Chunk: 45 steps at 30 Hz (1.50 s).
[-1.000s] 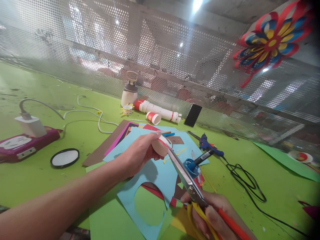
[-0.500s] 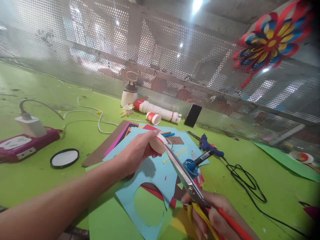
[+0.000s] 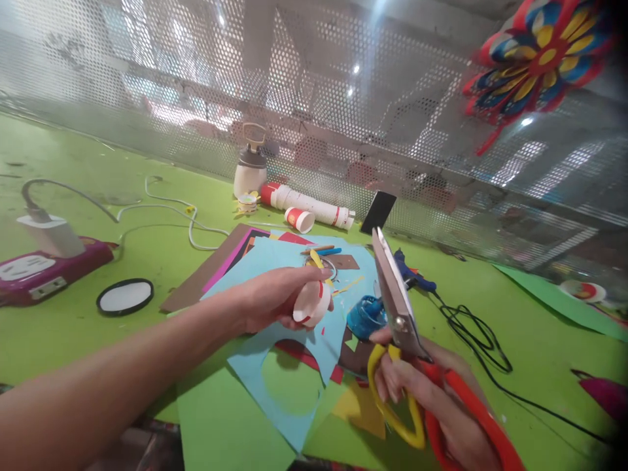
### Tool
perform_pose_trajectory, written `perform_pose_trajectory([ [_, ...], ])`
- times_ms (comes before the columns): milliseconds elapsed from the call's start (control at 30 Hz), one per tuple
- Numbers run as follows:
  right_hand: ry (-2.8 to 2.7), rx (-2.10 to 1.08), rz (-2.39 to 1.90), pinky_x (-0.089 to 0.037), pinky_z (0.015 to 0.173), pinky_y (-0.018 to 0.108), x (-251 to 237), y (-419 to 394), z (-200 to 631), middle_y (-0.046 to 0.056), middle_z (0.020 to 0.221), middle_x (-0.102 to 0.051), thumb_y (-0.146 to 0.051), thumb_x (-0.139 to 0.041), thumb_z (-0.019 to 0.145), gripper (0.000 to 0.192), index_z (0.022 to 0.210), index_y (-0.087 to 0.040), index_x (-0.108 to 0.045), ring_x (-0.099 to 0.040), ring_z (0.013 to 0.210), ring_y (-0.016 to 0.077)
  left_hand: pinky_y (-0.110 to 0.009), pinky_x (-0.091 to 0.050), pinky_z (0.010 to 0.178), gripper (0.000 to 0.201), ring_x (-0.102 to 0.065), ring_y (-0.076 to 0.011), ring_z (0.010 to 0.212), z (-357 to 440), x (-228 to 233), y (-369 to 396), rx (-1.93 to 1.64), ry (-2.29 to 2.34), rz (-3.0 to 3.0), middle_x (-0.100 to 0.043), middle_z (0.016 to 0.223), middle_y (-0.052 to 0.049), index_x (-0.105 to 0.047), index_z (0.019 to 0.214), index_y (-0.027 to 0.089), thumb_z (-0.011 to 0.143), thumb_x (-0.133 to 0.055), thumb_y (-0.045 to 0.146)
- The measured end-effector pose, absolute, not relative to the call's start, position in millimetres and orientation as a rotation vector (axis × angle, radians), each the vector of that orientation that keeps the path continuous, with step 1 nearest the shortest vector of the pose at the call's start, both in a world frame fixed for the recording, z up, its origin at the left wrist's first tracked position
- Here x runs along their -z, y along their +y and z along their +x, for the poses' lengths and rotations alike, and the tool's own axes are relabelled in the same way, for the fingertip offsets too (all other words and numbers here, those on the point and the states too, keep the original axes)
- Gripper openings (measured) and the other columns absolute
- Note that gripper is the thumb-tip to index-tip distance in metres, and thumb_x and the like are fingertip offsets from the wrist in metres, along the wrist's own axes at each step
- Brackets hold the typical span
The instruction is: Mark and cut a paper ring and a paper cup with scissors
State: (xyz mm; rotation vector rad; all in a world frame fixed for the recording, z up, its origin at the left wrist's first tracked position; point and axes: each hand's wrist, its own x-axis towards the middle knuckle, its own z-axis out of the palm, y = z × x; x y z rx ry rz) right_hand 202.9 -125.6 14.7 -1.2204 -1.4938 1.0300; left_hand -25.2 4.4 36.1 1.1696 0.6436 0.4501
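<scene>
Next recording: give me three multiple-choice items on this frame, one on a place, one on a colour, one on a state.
1. Where does the round mirror lie?
A. on the blue paper
B. on the green table, left of the papers
C. against the mesh wall

2. What colours are the scissors' handles?
A. yellow and orange-red
B. black and grey
C. both blue

3. How do the scissors stand to the paper cup?
A. blades cutting into its rim
B. lying flat on the table
C. held up, clear of the cup

Key: 1 B, the mirror lies on bare table near the pink power strip. 2 A, one yellow loop and one orange-red loop show in the right hand. 3 C, the blades point up, apart from the cup in the left hand.
</scene>
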Motion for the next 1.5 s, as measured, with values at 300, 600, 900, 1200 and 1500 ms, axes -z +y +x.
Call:
perform_pose_trajectory([
  [300, -1.582, -1.010, -1.336, -0.054, 0.074, 0.025, -34.3, -126.7, 195.2, 0.000, 0.087, -0.065, -0.040, -0.061, 0.096, 0.026, 0.118, -0.026, -0.064, -0.065, 0.077, 0.0157, -0.025, -0.018, 0.040, 0.049, -0.038, -0.0087, 0.037, -16.6, -34.4, -5.2, -0.302, 0.775, 1.215, -0.050, 0.045, 0.002, -0.054, 0.055, 0.017, 0.075, -0.065, 0.060],
  [600, -1.623, -0.784, -1.522, -0.051, 0.057, 0.024, -50.7, -131.0, 171.8, -0.002, 0.067, -0.059, -0.036, -0.068, 0.087, 0.035, 0.119, -0.021, -0.068, -0.058, 0.059, 0.0145, -0.026, -0.021, 0.041, 0.048, -0.035, -0.0103, 0.042, -13.2, -30.5, -8.0, -0.278, 0.794, 1.374, -0.048, 0.048, 0.003, -0.058, 0.062, 0.017, 0.073, -0.068, 0.063],
  [900, -1.816, -0.902, -1.387, -0.047, 0.053, 0.025, -50.9, -115.5, 155.5, 0.001, 0.072, -0.064, -0.027, -0.067, 0.085, 0.011, 0.093, -0.022, -0.074, -0.054, 0.059, 0.0136, -0.026, -0.018, 0.046, 0.034, -0.036, -0.0121, 0.050, -9.8, -23.5, -17.9, -0.246, 0.641, 1.339, -0.052, 0.054, 0.000, -0.059, 0.057, 0.018, 0.059, -0.071, 0.049],
  [1200, -1.730, -0.908, -1.397, -0.042, 0.049, 0.022, -54.2, -109.7, 152.5, -0.004, 0.065, -0.059, -0.027, -0.073, 0.082, 0.008, 0.085, -0.023, -0.067, -0.047, 0.051, 0.0095, -0.024, -0.013, 0.040, 0.016, -0.033, -0.0095, 0.043, -11.7, -14.4, -12.1, -0.265, 0.595, 1.213, -0.048, 0.053, 0.003, -0.061, 0.070, 0.019, 0.070, -0.069, 0.033],
  [1500, -1.546, -1.040, -1.324, -0.047, 0.051, 0.024, -46.2, -100.8, 158.7, -0.006, 0.060, -0.056, -0.041, -0.072, 0.085, 0.023, 0.091, -0.020, -0.063, -0.055, 0.050, 0.0114, -0.021, -0.015, 0.039, 0.026, -0.029, -0.0082, 0.040, -11.1, -29.1, -12.4, -0.308, 0.673, 1.060, -0.046, 0.049, 0.002, -0.058, 0.081, 0.015, 0.081, -0.051, 0.040],
])
